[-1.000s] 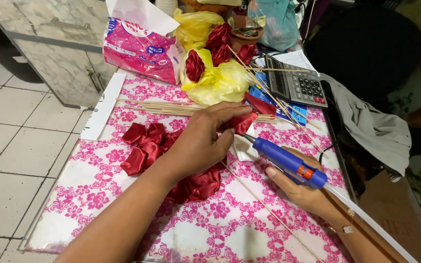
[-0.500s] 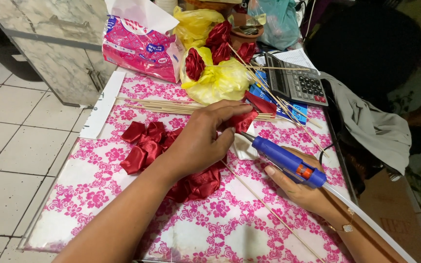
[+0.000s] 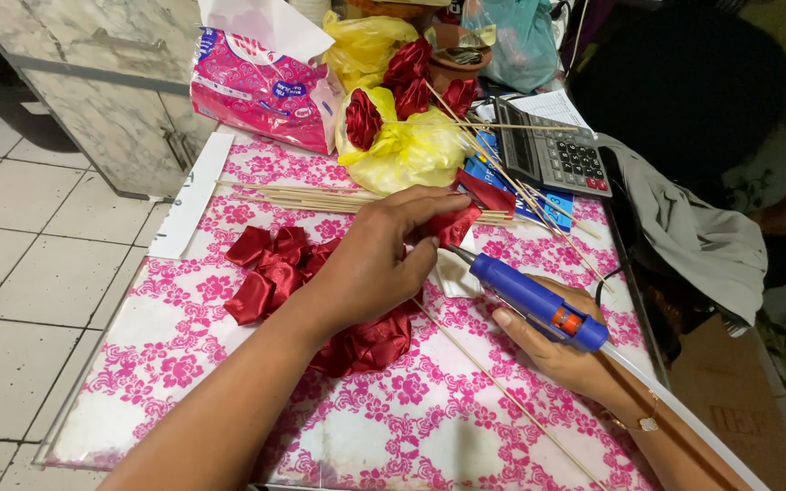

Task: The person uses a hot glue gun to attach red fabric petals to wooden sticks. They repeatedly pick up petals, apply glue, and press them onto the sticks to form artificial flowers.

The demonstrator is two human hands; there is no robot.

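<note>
While gluing: hands [image 3: 384, 259] on ribbon [image 3: 455, 223]

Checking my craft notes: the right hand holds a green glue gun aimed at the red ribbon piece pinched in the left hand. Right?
Not quite: the glue gun is blue, as the head view shows. The right hand holds it, aimed at the red ribbon piece pinched in the left hand.

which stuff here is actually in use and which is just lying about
In use: left hand pinching a red ribbon piece; right hand holding the blue glue gun; thin wooden stick.
Lying about: calculator; pink tissue pack; yellow bag.
</note>
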